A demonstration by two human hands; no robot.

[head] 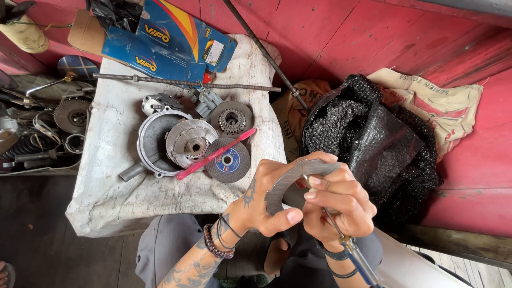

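At far left a tray of parts [48, 133] is sitting beside the cloth [106, 197], which is covering a low stand. On the cloth a round housing [152, 144] is lying with a clutch [192, 141] resting in it; a sprocket [232, 120] is lying just behind, a grinding disc [229, 160] in front, and a pink stick [216, 154] is crossing the disc diagonally. A threaded rod [186, 82] is running along the back edge, below blue boxes [165, 42].

The left hand [264, 200] is closed on a flat grey ring plate [293, 181], thumb pressing its lower edge, fingers curled over the top. The plate is being held up over the lap, just right of the cloth, its arc curving from the thumb up to the right.

The right hand [338, 205] is gripping a screwdriver [341, 234] in a closed pencil hold. The tool's long axis is running from the handle at lower right up and left; the tip is meeting the plate's upper arc, though fingers are hiding the contact point. Both hands are touching the plate; the left is carrying it.

A black mesh bag [373, 133] is lying right of the hands, against the red wall [373, 32].
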